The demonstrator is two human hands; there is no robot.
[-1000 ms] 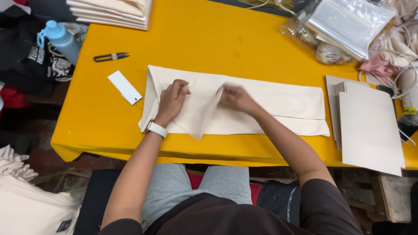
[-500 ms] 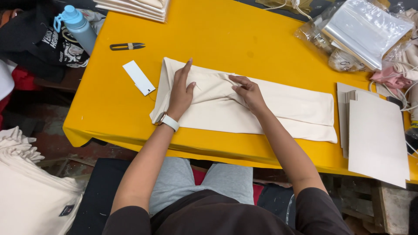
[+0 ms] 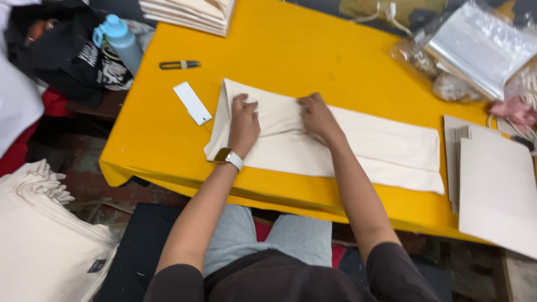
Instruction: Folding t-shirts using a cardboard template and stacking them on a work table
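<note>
Both hands are down on a long cream cloth piece (image 3: 358, 140), folded into a strip that lies across the yellow table (image 3: 291, 50), running from around 9 o'clock of the table's middle out toward 3 o'clock. The left hand (image 3: 244, 124) sits near the strip's left end, palm down, fingers curled with the knuckles up, pressing the fabric flat; there's a watch (image 3: 229, 157) on that wrist. The right hand (image 3: 316, 116) is just beside it at its 3 o'clock, also palm down, fingers bent and bunched together on the cloth. Can't tell if either one is actually pinching a fold or just pressing.

Around it: a white card tag (image 3: 192, 103) lies just off the cloth's left end at 9 o'clock, and small black snips (image 3: 180, 65) sit at roughly 10 o'clock of the left hand. A stack of folded cream fabric (image 3: 190, 11) is at the table's far edge, 11 o'clock. A blue bottle (image 3: 124, 43) stands off the table's left corner. Grey cardboard sheets (image 3: 495, 187) rest at 3 o'clock past the cloth's right end, and clear plastic bags (image 3: 481, 47) are at 1 o'clock.
</note>
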